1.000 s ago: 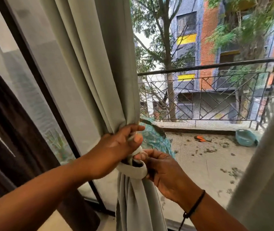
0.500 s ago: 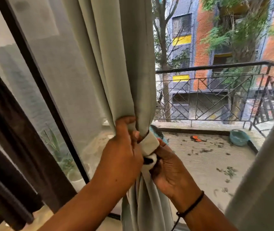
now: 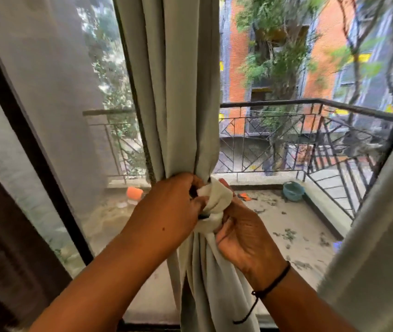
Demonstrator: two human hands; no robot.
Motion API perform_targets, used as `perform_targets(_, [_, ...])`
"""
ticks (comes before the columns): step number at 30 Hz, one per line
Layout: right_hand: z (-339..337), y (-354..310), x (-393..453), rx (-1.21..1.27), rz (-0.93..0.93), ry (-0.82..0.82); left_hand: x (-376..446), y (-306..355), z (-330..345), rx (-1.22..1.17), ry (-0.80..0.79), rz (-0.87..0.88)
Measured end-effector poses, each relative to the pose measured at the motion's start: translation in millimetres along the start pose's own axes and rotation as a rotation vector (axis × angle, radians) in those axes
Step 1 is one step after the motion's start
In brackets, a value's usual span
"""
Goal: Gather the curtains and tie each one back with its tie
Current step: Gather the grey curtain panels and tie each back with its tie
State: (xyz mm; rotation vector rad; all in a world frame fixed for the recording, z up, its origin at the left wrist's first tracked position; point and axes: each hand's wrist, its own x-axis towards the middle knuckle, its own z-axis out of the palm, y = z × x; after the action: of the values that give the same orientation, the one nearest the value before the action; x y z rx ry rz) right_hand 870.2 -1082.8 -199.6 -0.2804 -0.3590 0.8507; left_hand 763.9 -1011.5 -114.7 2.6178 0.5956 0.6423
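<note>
Hangs at centre frame: 1 curtain [image 3: 176,92], pale grey-green, gathered into a narrow bundle at mid-height. Long axis vertical, top out of frame, lower folds falling between the 2 forearms toward the bottom edge.

Wrapped around the bundle at the gather point: tie [image 3: 214,204], same pale cloth, bunched into a loose lump. Band axis roughly horizontal, crossing the curtain axis at about a right angle. Loose end appears to point up and right; exact routing hidden by the fingers.

Left hand [image 3: 171,207]: clenched, pinching curtain folds and the left part of the tie, knuckles toward the camera. Touching the tie on its left side.

Right hand [image 3: 243,233]: curled around the tie from below and right, fingers closed on the cloth, palm toward the bundle. Thin black cord on the wrist.

Key relation: tie sits directly between the 2 hands, touching both, slightly above the right hand and level with the left knuckles. Neither hand clearly nearer; both already at the knot.

Judged step: closing the tie around curtain 1. Likely next: opposing pulls along the horizontal band axis, left hand leftward, right hand rightward, to cinch the lump against the vertical bundle.

Risk: folds slipping from the pinch during cinching.

Second curtain [image 3: 382,236]: right frame edge, hanging loose, well apart, no tie visible on it.
</note>
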Motion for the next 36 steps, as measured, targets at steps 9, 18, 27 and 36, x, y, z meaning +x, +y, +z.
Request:
perform_targets(9, [12.1,12.6,4.9,-0.552,-0.110,0.242,12.9,-34.3,-1.0,-0.110,0.071,-0.018])
perform_targets(18, [-4.8,-19.9,-1.2,-2.091,-1.309,-0.094,19.7,-31.8,11.6,-0.257,0.224,0.015])
perform_targets(27, [-17.2,-34.3,-7.5,-2.007,-1.031,-0.213,45.7,-5.0,-20.4,-0.350,0.295,0.198])
perform_targets(36, [45.0,-70.2,9.9,-1.631,-0.493,-0.140,39.3,22.1,-2.6,-0.634,0.129,0.299])
